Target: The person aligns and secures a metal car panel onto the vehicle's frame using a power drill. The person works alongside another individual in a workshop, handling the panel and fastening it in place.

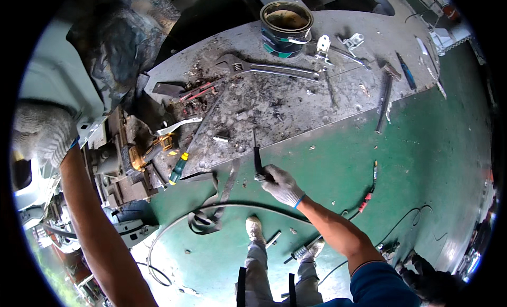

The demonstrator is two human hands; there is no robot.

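My right hand (282,186), in a pale knitted glove, is closed round the black handle of a thin-shafted tool (257,158) that looks like a screwdriver. Its shaft points away from me, toward the front edge of a dirty metal worktable (296,114). Far to the left, my gloved left hand (45,130) is against a pale car body panel (63,77). The fingers of that hand run into the dark rim, so their grip is unclear. Closest to the tool on the table lies a small metal cylinder (221,139).
On the table are a large adjustable wrench (274,69), a hammer (388,90), a paint can (286,30) and red-handled pliers (196,92). Left of it sit a yellow drill (142,154) and a green-yellow screwdriver (179,168). A hose (237,204) and strap (206,222) cross the green floor.
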